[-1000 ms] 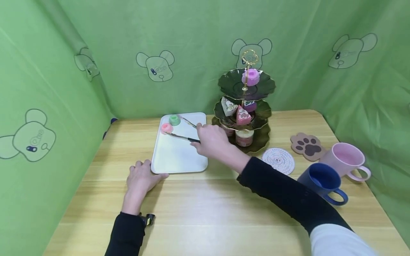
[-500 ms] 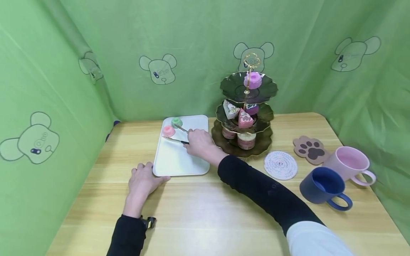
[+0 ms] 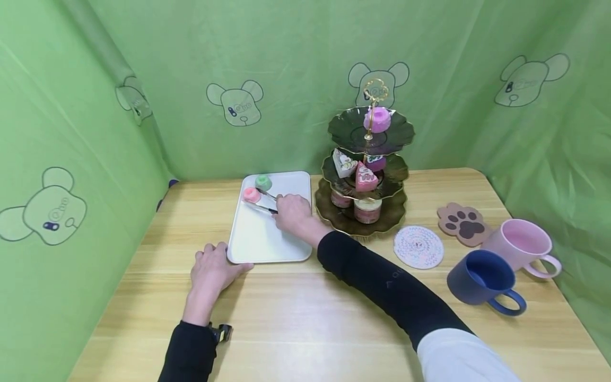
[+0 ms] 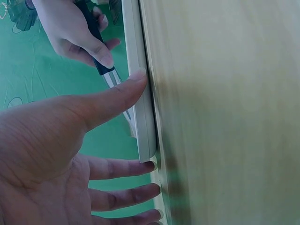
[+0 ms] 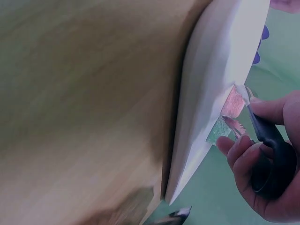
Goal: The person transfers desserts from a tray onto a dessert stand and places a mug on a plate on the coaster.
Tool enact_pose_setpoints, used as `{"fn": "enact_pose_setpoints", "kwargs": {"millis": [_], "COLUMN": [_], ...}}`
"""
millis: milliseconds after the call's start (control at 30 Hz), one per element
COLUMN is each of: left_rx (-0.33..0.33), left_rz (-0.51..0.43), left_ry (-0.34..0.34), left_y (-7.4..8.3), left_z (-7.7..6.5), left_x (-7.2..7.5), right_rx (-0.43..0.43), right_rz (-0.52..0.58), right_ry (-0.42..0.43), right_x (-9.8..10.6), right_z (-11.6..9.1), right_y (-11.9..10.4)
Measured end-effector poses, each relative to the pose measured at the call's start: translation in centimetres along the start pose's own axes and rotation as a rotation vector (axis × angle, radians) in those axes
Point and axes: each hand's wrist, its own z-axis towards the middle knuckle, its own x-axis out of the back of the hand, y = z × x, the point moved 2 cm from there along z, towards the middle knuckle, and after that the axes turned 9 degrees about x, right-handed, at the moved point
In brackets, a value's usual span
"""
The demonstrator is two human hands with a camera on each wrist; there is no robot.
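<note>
In the head view my right hand (image 3: 293, 213) grips black-handled serving tongs (image 3: 260, 206) over a white tray (image 3: 267, 239). Their two metal arms stand apart on either side of a small pink toy cake (image 3: 251, 194), the upper one passing between it and a green toy cake (image 3: 263, 182). The right wrist view shows my thumb and fingers around the looped tongs handle (image 5: 269, 129). At the tray's near left corner rests my left hand (image 3: 213, 268). Its thumb (image 4: 115, 101) lies straight against the tray's edge, and the other fingers extend past the corner.
Right of the tray stands a three-tier dark stand (image 3: 363, 228) with several toy cakes. Farther right are a round woven coaster (image 3: 418, 247), a paw-shaped coaster (image 3: 463, 224), a pink mug (image 3: 517, 244) and a blue mug (image 3: 479, 278). Green cloth (image 3: 296, 53) walls the table in.
My right hand has moved left and lower with the tongs. Their upper arm has come from beyond the green cake to between the two cakes. My left hand stays at the tray corner.
</note>
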Motion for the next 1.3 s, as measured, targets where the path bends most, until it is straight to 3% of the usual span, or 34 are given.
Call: {"fn": "enact_pose_setpoints", "kwargs": {"millis": [300,567,1033,1300], "left_rx": [-0.002,-0.006,-0.007,-0.006], "left_rz": [0.001,-0.006,0.004,0.008], "left_ry": [-0.006,-0.025,-0.038,-0.033], "left_y": [0.0,0.3,0.2,0.3], "left_z": [0.1,-0.1,0.0,-0.3], "left_x": [-0.1,-0.6,0.1,0.2], "right_rx": [-0.026,-0.035,-0.005,0.043], "right_rz": [-0.001,0.015,0.019,0.041], "right_ry": [-0.041,-0.071,0.033,0.169], "right_x": [-0.1,1.5,11.4,16.8], "right_z": [0.1,-1.8,-8.6,-12.8], "right_y": [0.0,0.8,1.2,2.4]}}
